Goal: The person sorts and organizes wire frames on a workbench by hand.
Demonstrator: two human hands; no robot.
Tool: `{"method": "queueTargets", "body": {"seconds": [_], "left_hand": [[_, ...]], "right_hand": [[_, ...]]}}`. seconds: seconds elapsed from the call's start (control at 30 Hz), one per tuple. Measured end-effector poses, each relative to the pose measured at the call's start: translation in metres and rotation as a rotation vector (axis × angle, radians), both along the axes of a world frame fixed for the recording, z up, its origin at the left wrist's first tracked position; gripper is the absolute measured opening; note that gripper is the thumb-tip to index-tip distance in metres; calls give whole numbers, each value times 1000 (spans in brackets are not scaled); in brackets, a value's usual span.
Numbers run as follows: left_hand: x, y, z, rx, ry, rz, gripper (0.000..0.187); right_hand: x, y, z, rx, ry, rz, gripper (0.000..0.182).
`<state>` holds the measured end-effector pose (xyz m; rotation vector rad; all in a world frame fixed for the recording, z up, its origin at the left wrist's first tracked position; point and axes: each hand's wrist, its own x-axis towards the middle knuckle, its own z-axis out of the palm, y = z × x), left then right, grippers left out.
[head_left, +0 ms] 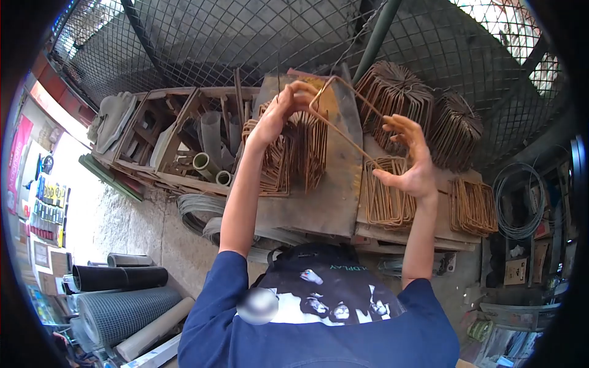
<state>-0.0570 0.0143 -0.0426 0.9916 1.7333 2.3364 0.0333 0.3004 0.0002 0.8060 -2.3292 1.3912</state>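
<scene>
A thin rust-coloured bent steel stirrup (345, 134) hangs in the air over the bench. My left hand (279, 116) is closed on its left end, with the fingers curled at the bent corner. At the other end my right hand (414, 164) is open, thumb and fingers spread apart, their tips close to the stirrup's ends. Below my left hand stands a bundle of rusty stirrups (307, 150). Under my right hand a lighter pile of square stirrups (389, 199) lies on the bench (294, 214).
Large round bundles of stirrups (397, 92) stand at the back right, before a wire mesh fence (245, 37). Another stirrup pile (473, 205) sits farther right, near coiled wire (520, 199). Wooden bins (175, 132) stand left; mesh rolls (132, 310) lie on the floor.
</scene>
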Motion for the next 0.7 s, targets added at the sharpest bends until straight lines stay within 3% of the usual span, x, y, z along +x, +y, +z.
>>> {"method": "queueTargets", "body": {"seconds": [0.37, 0.57, 0.63, 0.7], "left_hand": [[-2, 3, 9, -190, 208, -14, 91], [-1, -2, 7, -145, 88, -67, 88], [1, 2, 7, -175, 62, -1, 88], [-4, -4, 5, -171, 35, -84, 87]], "right_hand": [[12, -19, -90, -58, -68, -137, 89], [12, -33, -120, 178, -268, -193, 105], [15, -37, -116, 138, -284, -214, 100], [18, -33, -110, 105, -305, -251, 95]]}}
